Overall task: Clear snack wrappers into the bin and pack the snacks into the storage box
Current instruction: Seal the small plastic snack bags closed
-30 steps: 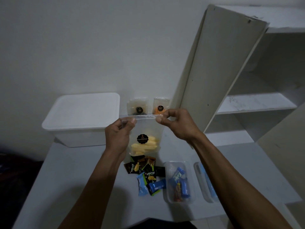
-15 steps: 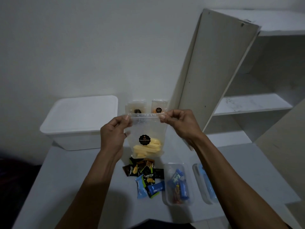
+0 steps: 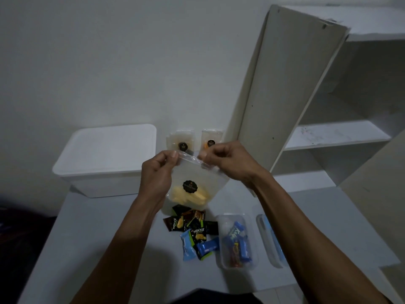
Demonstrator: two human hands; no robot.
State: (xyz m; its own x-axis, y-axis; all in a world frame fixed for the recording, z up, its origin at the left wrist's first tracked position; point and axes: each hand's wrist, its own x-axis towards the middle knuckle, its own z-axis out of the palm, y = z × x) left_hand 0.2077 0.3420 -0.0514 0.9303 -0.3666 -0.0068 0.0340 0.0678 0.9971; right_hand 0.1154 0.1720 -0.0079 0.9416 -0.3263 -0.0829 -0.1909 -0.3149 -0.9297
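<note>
nearest the camera, at 6 o'clock on the grey table (image 3: 92,238), lies a loose heap of wrapped snacks (image 3: 194,232), dark and blue packets overlapping. just to their 3 o'clock sits a clear tub (image 3: 237,242) with more blue packets inside, and beyond that what looks like its lid (image 3: 270,240) lying flat.

above the heap, held in the air, is a clear zip pouch (image 3: 192,183) with yellow pieces settled at its bottom. the left hand (image 3: 156,174) pinches the pouch's top left corner between thumb and fingers; the right hand (image 3: 228,161) is closed on the top strip toward its right end. the strip runs tilted, lower at the right.

further back, at 10 o'clock, stands the white storage box (image 3: 105,159), lid on. at 12 o'clock two small pouches (image 3: 195,139) lean by the wall, beside a white shelf unit (image 3: 328,137).

risks, as i judge them: if the seal is not pressed shut along its whole length, the pieces could spill when the pouch is laid down. the storage box must be opened first, needing a free hand. no bin is in view.
</note>
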